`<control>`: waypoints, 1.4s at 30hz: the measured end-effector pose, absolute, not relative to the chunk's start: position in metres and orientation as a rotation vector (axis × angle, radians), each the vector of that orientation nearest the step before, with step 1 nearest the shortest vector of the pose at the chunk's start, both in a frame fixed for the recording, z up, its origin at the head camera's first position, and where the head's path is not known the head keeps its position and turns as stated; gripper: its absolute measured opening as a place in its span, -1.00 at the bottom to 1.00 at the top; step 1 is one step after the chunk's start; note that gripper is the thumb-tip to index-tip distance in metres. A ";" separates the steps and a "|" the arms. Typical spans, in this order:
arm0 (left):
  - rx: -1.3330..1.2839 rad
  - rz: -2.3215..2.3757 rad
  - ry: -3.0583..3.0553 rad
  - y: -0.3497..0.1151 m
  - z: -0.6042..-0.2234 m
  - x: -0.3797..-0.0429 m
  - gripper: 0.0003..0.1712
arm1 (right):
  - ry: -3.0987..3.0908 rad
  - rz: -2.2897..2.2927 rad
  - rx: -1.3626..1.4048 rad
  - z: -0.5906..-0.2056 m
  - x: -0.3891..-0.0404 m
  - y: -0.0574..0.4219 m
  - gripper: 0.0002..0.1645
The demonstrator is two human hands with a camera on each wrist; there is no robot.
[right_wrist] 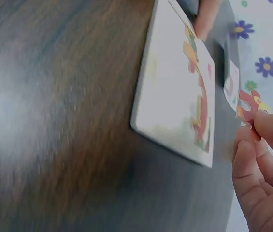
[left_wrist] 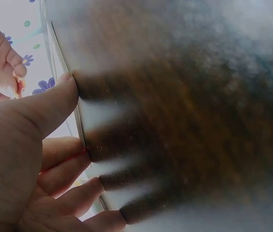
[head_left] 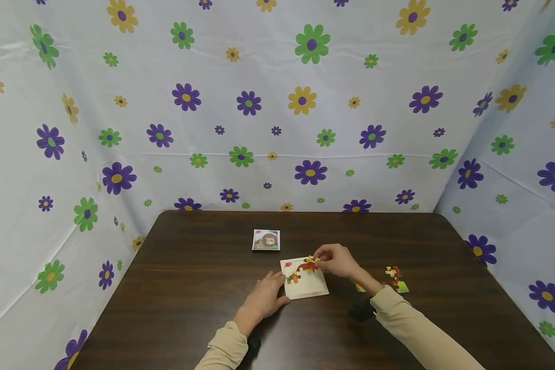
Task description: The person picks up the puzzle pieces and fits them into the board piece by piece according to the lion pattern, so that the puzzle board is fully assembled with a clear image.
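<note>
Currently our right hand [head_left: 336, 259] pinches a puzzle piece [right_wrist: 250, 116] by the board's [head_left: 309, 287] far right corner, inside the tabletop [head_left: 189, 267] edges. Left hand [head_left: 265, 296], fingers spread, touches board; weak bracing could mean skidding.

You have a dark brown, wood-grained table [head_left: 189, 272] with rounded far corners and a sheen on its top. Beyond the table's far edge you see a white backdrop [head_left: 268, 77] printed with purple, green and yellow flowers [head_left: 312, 44], a faint crease crossing it level. To the table's left and right, matching side panels [head_left: 18, 216] carry slanting creases.
</note>
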State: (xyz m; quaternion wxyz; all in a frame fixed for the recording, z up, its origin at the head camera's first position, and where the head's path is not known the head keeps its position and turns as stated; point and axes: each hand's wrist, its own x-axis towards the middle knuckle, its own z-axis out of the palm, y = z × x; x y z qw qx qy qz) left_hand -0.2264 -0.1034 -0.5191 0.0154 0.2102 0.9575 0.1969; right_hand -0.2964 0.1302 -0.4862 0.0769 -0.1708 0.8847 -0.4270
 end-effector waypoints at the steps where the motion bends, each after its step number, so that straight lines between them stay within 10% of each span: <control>1: 0.649 0.612 2.976 -0.103 -0.519 -0.226 -0.42 | 2.646 -1.275 -0.517 -0.487 -0.296 0.128 -0.88; 42: 0.652 0.624 2.979 -0.103 -0.517 -0.226 -0.41 | 2.674 -1.452 -0.091 -0.517 -0.275 0.093 -0.83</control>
